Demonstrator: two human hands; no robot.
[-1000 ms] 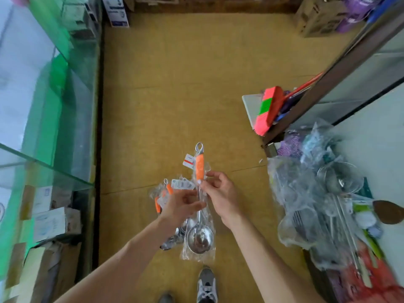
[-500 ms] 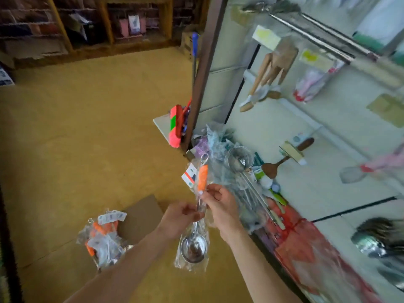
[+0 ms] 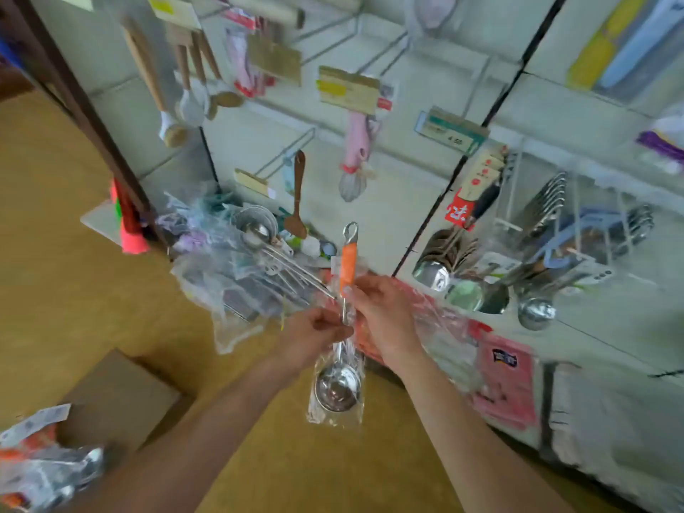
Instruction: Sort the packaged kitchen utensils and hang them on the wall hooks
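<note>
A packaged ladle with an orange handle and a steel bowl hangs upright in a clear plastic sleeve, its loop end up. My left hand pinches the steel shaft from the left. My right hand grips the handle just below the orange part. Straight ahead, the white wall panel carries wire hooks with hanging utensils. A pile of bagged utensils lies at the foot of the wall, left of my hands. More bagged orange-handled ladles lie on the floor at the lower left.
A flat piece of cardboard lies on the yellow floor. Steel ladles and spoons hang in a cluster at the right on the wall. A pink and green brush leans by a dark post. Red packages rest at the wall's base.
My view has swung up and to the right, from the floor to the wall of hooks. Both hands keep hold of the packaged ladle, now raised in front of the wall.
</note>
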